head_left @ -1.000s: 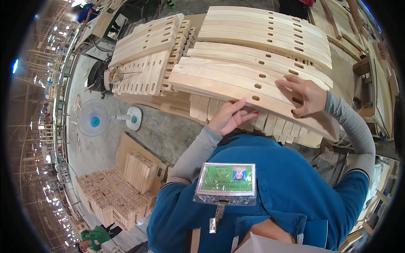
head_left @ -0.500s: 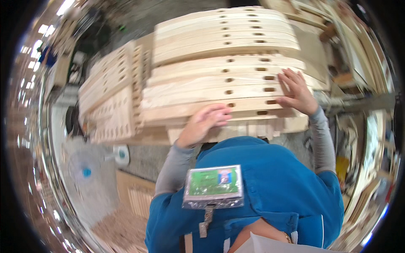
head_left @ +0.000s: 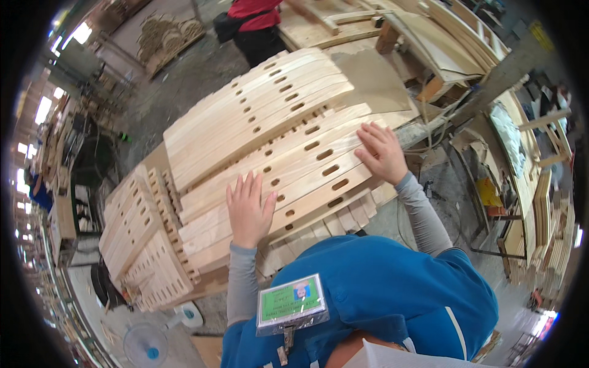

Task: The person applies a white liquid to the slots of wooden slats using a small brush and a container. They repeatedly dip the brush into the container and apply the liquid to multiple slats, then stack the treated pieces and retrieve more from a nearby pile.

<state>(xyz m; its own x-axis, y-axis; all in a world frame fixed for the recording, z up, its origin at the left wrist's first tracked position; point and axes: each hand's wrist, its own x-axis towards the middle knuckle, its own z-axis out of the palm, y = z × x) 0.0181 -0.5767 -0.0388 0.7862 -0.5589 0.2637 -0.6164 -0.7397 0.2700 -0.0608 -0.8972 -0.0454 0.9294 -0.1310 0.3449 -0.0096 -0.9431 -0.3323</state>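
Observation:
Pale wooden slats [head_left: 307,191] with oval slots lie side by side in a row in front of me. My left hand [head_left: 250,208] rests palm down on them left of the slots, its fingers stretched out and the thumb apart. At the right ends of the same slats, my right hand [head_left: 383,153] lies with its fingers extended. Neither hand grips anything; the palms' undersides are hidden. Behind is a second row of slotted slats [head_left: 202,132], slightly higher. More slotted slats [head_left: 132,214] are stacked at the left.
A person in a red top [head_left: 256,23] stands beyond the slats. A bench with wooden pieces [head_left: 429,49] is at the far right. A fan [head_left: 146,343] stands at lower left. Wooden parts [head_left: 169,37] are heaped at the far left.
The view has turned, so the slat rows now slant. My left hand has moved from the near edge onto the slats and flattened. My right hand stays at their right ends.

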